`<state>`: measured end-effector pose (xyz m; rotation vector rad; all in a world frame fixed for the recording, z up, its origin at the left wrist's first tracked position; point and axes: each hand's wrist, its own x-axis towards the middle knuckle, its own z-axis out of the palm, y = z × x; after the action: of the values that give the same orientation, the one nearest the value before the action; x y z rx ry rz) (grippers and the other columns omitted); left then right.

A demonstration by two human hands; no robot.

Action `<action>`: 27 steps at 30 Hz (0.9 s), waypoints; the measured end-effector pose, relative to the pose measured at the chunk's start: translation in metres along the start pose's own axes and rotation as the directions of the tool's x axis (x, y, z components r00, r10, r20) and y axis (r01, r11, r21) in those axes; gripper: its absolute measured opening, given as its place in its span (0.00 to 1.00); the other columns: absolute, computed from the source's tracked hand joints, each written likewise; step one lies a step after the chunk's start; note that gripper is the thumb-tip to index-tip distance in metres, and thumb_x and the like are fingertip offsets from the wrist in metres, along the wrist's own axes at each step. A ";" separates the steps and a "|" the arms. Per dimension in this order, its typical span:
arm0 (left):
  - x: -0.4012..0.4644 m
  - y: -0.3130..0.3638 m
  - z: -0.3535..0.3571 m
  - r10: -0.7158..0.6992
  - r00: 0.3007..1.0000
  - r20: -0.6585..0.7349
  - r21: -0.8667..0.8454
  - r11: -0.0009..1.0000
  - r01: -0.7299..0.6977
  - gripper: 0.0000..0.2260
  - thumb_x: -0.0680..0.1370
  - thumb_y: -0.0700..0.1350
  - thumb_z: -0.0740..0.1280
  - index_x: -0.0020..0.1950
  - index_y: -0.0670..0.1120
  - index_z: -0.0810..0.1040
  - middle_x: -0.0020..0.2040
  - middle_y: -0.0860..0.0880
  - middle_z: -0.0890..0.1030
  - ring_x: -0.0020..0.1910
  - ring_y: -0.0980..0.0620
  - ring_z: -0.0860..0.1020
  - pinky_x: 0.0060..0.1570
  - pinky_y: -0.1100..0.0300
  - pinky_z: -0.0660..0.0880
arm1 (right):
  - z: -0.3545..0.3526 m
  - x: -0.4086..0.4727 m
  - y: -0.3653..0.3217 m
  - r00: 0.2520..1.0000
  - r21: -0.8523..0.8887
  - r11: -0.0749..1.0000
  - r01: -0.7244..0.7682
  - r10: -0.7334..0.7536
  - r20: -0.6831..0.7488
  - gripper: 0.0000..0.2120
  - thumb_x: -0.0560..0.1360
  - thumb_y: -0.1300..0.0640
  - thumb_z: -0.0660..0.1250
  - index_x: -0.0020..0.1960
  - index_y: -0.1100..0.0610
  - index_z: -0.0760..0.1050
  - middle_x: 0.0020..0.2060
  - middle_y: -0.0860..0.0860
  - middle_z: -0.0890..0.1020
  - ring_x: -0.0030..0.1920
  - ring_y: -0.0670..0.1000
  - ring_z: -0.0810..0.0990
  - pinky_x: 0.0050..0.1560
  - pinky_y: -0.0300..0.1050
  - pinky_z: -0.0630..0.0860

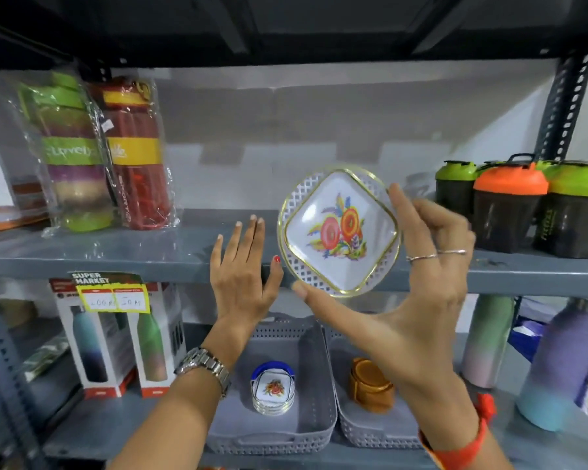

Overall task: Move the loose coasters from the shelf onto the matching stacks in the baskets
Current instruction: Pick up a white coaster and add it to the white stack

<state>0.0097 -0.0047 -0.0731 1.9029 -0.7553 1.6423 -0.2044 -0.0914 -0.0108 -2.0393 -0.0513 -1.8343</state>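
Nearest, two grey perforated plastic baskets (314, 395) hold a round floral stack (274, 391) and a brown stack (370, 385). Above them, the right hand (418, 283) pinches a round, lattice-rimmed, gold-edged floral coaster (340, 230) upright by its rim before the smooth metal shelf (150, 249). The left hand (241, 276) is spread flat, empty.

Price tag (114, 300) digits blurred, can't read. Right hand (418, 293) covers part of the orange coaster stack (370, 385) & the near rim of its basket (364, 435); both forearms cut off at bottom edge. Rightmost shaker (577, 208) & pastel bottle (554, 368) smeared near the right edge.
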 end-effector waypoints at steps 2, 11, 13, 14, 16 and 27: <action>0.002 -0.003 0.002 0.011 1.000 0.013 0.062 0.998 -0.012 0.26 0.85 0.53 0.47 0.62 0.38 0.78 0.61 0.41 0.79 0.61 0.41 0.77 0.64 0.45 0.65 | 0.001 -0.024 0.009 0.991 0.065 0.994 -0.085 0.077 0.113 0.45 0.57 0.34 0.71 0.67 0.57 0.69 0.57 0.49 0.67 0.61 0.46 0.67 0.65 0.43 0.70; -0.002 -0.007 0.006 0.005 0.998 0.063 0.052 0.999 -0.008 0.24 0.79 0.52 0.55 0.71 0.41 0.71 0.68 0.45 0.75 0.69 0.44 0.71 0.69 0.46 0.61 | 0.063 -0.161 0.076 0.611 -0.301 0.871 -0.389 0.488 0.623 0.48 0.51 0.27 0.64 0.65 0.51 0.71 0.54 0.48 0.72 0.57 0.49 0.69 0.59 0.40 0.70; -0.002 -0.005 0.006 0.007 0.998 0.067 0.055 0.998 -0.011 0.24 0.79 0.52 0.55 0.71 0.41 0.71 0.68 0.45 0.74 0.69 0.44 0.70 0.69 0.47 0.60 | 0.088 -0.177 0.090 0.469 -0.446 0.822 -0.354 0.569 0.676 0.49 0.51 0.24 0.61 0.63 0.53 0.72 0.55 0.51 0.76 0.57 0.53 0.71 0.59 0.45 0.71; -0.002 -0.006 0.006 0.007 0.998 0.070 0.060 0.998 -0.011 0.24 0.79 0.52 0.55 0.71 0.41 0.71 0.68 0.45 0.74 0.69 0.44 0.70 0.69 0.47 0.60 | 0.101 -0.184 0.095 0.390 -0.489 0.795 -0.358 0.603 0.696 0.48 0.52 0.24 0.63 0.62 0.54 0.72 0.56 0.52 0.76 0.58 0.54 0.70 0.59 0.47 0.72; -0.003 -0.007 0.007 0.011 0.998 0.057 0.063 0.998 -0.015 0.24 0.79 0.52 0.55 0.71 0.41 0.71 0.68 0.45 0.74 0.69 0.44 0.70 0.69 0.46 0.61 | 0.124 -0.196 0.104 0.270 -0.545 0.762 -0.351 0.639 0.720 0.43 0.57 0.28 0.70 0.61 0.57 0.72 0.58 0.54 0.76 0.60 0.56 0.69 0.62 0.49 0.72; -0.002 -0.007 0.010 0.013 1.000 0.025 0.074 0.997 -0.015 0.25 0.78 0.53 0.55 0.70 0.41 0.72 0.68 0.45 0.74 0.69 0.45 0.71 0.70 0.48 0.60 | 0.208 -0.230 0.132 0.224 -0.619 0.750 -0.233 0.661 0.716 0.39 0.61 0.35 0.73 0.60 0.62 0.72 0.55 0.58 0.80 0.58 0.59 0.73 0.61 0.51 0.74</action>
<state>0.0218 -0.0066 -0.0771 1.9769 -0.7283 1.6802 -0.0018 -0.0950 -0.2802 -2.6838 0.6188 -0.1181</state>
